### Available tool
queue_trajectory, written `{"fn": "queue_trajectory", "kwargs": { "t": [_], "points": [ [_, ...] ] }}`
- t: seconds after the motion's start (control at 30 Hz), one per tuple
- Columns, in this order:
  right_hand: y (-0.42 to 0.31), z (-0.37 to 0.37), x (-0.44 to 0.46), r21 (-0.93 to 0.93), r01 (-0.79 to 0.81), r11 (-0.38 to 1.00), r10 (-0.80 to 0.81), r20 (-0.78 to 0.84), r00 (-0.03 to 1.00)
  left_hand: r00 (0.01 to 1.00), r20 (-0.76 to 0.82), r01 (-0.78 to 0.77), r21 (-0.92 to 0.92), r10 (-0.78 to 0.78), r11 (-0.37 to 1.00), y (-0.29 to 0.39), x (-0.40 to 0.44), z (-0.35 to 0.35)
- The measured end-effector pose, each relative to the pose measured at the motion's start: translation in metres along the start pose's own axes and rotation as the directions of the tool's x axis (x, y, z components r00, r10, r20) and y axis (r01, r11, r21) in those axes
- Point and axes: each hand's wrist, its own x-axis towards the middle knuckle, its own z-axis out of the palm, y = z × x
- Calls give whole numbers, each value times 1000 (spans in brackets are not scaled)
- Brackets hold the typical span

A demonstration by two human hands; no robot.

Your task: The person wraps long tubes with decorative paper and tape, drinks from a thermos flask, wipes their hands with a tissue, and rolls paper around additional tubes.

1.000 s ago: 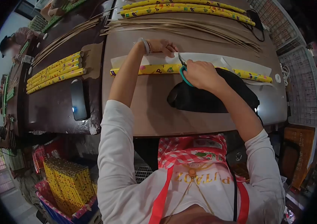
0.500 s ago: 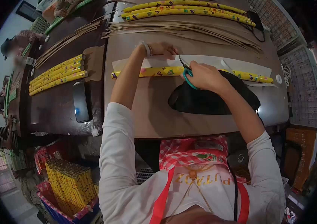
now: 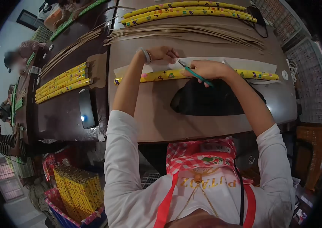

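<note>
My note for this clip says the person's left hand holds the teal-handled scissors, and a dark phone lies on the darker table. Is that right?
Not quite: the head view shows the teal-handled scissors in the right hand, not the left hand. The dark phone does lie on the darker table.

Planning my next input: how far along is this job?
Looks done: the grouped yellow tubes, set aside fully patterned. In hand: the right hand holds scissors at the white paper; the left hand is by its far edge. Likely left: cutting the paper, which lies spread along the single tube.
</note>
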Motion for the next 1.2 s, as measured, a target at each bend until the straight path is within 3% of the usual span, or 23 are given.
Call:
{"fn": "queue_trajectory", "kwargs": {
  "t": [0.1,0.23,0.3,0.43,0.53,0.6,0.67,0.73,0.77,0.8,0.83,0.87,0.9,0.93,1.0,1.07,1.1,1.2],
  "points": [
    [8,-9,6,143,-9,990,-8,123,992,1000,-18,-17,-12,17,1000,0,-1,1],
    [8,-7,0,297,23,954,-60,118,991,999,-33,-33,-12,33,999,0,-3,1],
    [6,-2,-5,440,55,896,-136,156,978,998,39,-40,-116,45,992,1,-3,0],
    [8,15,-19,523,134,842,-260,174,950,999,-21,39,-24,-40,999,6,-5,2],
    [16,24,-66,341,210,916,-228,14,973,994,-109,-11,105,22,994,1,-2,4],
    [44,27,-100,-104,366,925,-379,-344,859,970,-235,9,281,60,960,3,-2,11],
    [69,9,-144,-24,246,969,-232,-435,870,945,-310,7,333,103,943,5,-10,20],
    [124,6,-170,-22,149,989,-120,-716,688,873,-435,39,509,219,860,-8,-10,19],
    [158,4,-184,16,65,998,-29,-774,632,876,-430,31,499,217,866,-7,-13,24],
    [196,1,-197,59,-17,998,59,-825,562,818,-533,157,569,216,807,-1,-19,31],
    [246,-2,-209,45,-19,999,49,-848,528,744,-624,284,617,237,734,3,-21,34],
    [284,-5,-222,30,-25,999,39,-870,492,736,-646,348,619,204,704,-4,-18,29],
    [295,-6,-236,97,-153,983,160,-862,481,723,-639,363,675,263,642,-7,-18,28],
    [321,-8,-244,57,-185,981,144,-855,498,709,-627,380,724,321,575,-10,-19,26],
    [358,-16,-257,-25,-231,973,108,-833,542,723,-681,476,615,119,628,-9,-19,22],
    [350,-25,-254,54,-259,964,197,-799,568,693,-721,567,558,15,606,-1,-20,25],
    [364,-31,-255,30,-146,989,112,-796,595,687,-727,603,558,-15,571,-5,-20,22],
    [348,-47,-254,97,-74,992,122,-733,669,682,-731,580,517,-29,629,-13,-18,20]
  ]
}}
